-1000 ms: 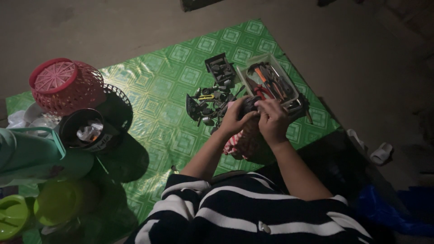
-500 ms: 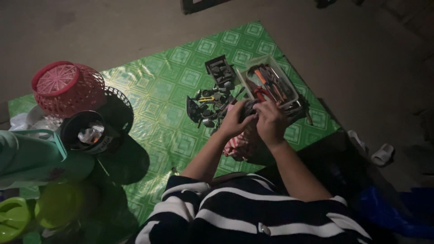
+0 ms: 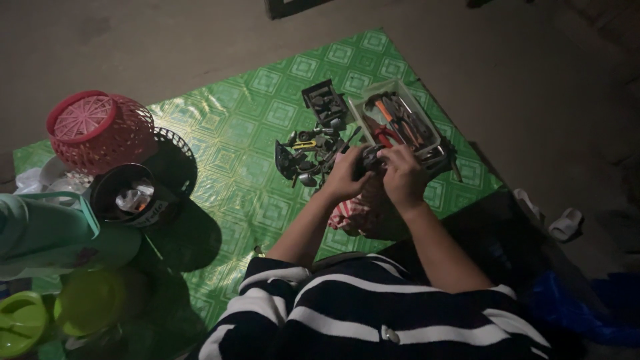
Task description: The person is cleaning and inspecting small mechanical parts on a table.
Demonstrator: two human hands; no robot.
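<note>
My left hand (image 3: 347,175) and my right hand (image 3: 402,175) meet over a green patterned mat (image 3: 253,133), both closed around a small dark metal part (image 3: 370,159) held between them. Just beyond my left hand lies a pile of dark metal parts (image 3: 308,153) with a yellow piece in it. Past my right hand stands a clear tray of hand tools (image 3: 399,121) with red and orange handles. A small black box (image 3: 325,101) sits left of the tray. A red-and-white striped cloth (image 3: 353,215) lies under my forearms.
At the left stand an upturned red basket (image 3: 97,130), a black basket (image 3: 175,160), a black cup (image 3: 130,195), a teal container (image 3: 40,230) and green lids (image 3: 80,303). A blue item (image 3: 580,307) and a white object (image 3: 567,223) lie on the dark floor at right.
My hands have stayed together on the small part, with only slight finger movement. The view has shifted a little.
</note>
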